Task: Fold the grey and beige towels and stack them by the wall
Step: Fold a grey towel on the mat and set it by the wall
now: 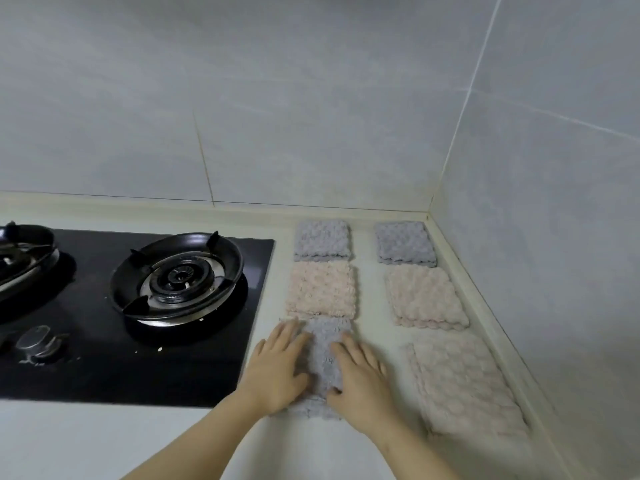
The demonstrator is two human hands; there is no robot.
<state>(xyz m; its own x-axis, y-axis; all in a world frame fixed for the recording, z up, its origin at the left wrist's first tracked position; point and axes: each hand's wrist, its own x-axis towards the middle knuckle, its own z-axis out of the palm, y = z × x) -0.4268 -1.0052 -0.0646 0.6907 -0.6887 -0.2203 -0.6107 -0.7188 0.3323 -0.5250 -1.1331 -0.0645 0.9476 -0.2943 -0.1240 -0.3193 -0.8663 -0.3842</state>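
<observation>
Head cam showed both hands, left hand (277,365) and right hand (362,382), lying flat with fingers straight, gripping nothing, on the grey towel (323,362), probably pressing its fold flat.

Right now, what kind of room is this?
Most likely a home kitchen: a black glass gas hob with a ringed burner and control knob, set into a pale countertop, with tiled walls meeting in a corner.
</observation>
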